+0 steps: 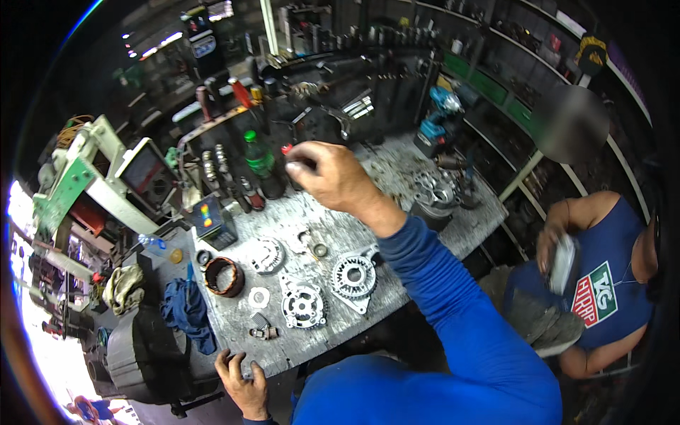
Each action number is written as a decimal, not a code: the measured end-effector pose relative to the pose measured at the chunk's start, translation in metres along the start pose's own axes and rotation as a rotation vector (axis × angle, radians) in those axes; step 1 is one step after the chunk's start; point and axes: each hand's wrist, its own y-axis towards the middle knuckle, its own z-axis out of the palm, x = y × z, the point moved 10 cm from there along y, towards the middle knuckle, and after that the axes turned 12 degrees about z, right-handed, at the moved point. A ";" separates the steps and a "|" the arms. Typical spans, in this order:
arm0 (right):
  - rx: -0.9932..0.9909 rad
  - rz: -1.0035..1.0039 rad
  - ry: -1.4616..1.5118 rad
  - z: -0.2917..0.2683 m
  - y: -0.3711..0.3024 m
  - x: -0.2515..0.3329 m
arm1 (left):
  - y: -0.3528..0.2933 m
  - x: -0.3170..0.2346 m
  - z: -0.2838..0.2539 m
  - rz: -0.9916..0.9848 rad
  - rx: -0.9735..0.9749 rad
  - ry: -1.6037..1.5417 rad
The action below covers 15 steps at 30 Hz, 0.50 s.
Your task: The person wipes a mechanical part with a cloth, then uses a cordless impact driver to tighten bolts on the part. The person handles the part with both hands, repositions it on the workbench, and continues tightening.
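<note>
My right hand [331, 176] reaches out over the far side of a grey workbench [397, 166], its fingers pinched on a small tool with a red tip [287, 149] beside a green bottle [258, 157]. My left hand [242, 383] rests on the bench's near edge, fingers spread, holding nothing. Between the hands lie alternator parts: two silver housings [303, 304] [353, 276], a copper-wound stator [224, 276], a washer [258, 297] and a small brush holder [263, 329].
A blue rag [185, 312] hangs off the bench's left side. A multimeter [212, 221] and tool rack stand at the back left. A blue cordless drill [439, 117] sits at the far right. A seated person in a blue sleeveless shirt [602, 283] is at the right.
</note>
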 end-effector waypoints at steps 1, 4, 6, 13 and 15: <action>0.019 0.014 0.037 0.010 -0.007 -0.002 | -0.002 0.004 0.003 0.012 0.017 0.021; 0.272 0.244 0.195 0.068 -0.076 -0.013 | -0.004 0.021 0.016 0.013 0.095 0.048; 0.473 0.256 0.187 0.095 -0.132 -0.009 | 0.001 0.035 0.018 0.025 0.136 0.058; 0.324 0.492 0.102 -0.009 -0.176 -0.064 | 0.023 0.091 -0.013 -0.091 0.098 0.249; 0.205 0.452 0.028 -0.064 -0.159 -0.077 | 0.029 0.087 -0.015 -0.052 0.060 0.359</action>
